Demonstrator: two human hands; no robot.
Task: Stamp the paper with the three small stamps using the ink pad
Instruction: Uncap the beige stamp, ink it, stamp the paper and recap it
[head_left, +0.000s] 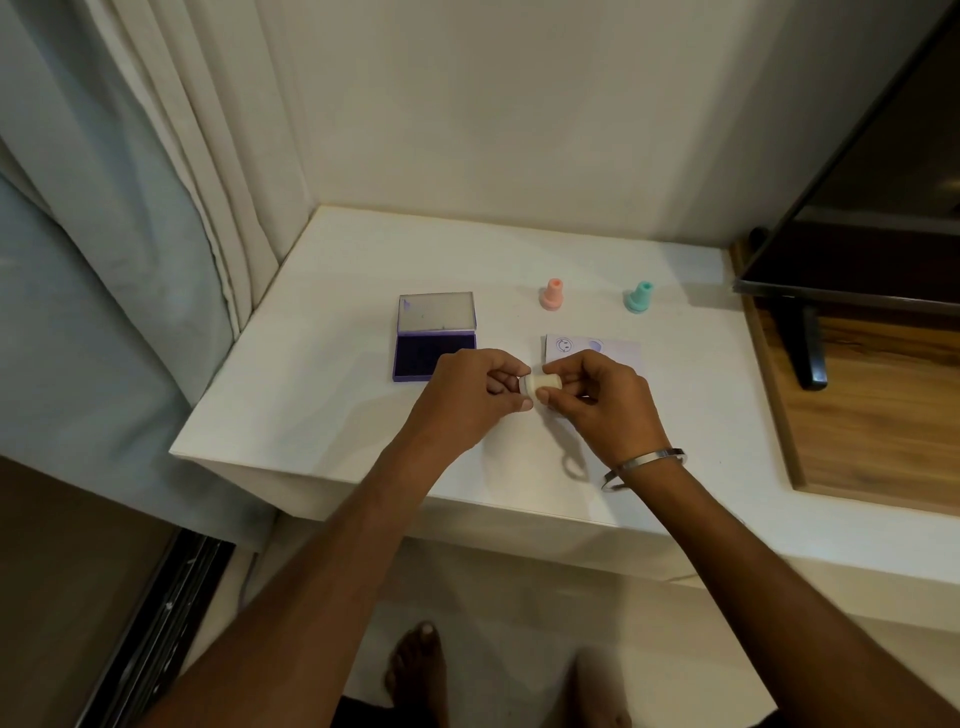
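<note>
A small cream stamp (541, 385) lies sideways in the air between both hands, just above the white table (332, 415). My right hand (602, 402) grips its body, and my left hand (470, 397) pinches its left end. The open purple ink pad (435, 356) sits to the left, its lid raised behind it. A pink stamp (551, 294) and a teal stamp (639, 298) stand upright further back. The small paper (618, 351) lies behind my right hand, bearing a smiley print and a second bluish print; my hand hides its near part.
A wall runs behind the table and a curtain (130, 260) hangs at the left. A dark screen on a stand (852, 249) rests on a wooden surface (872, 415) at the right. My feet show on the floor below the table's front edge.
</note>
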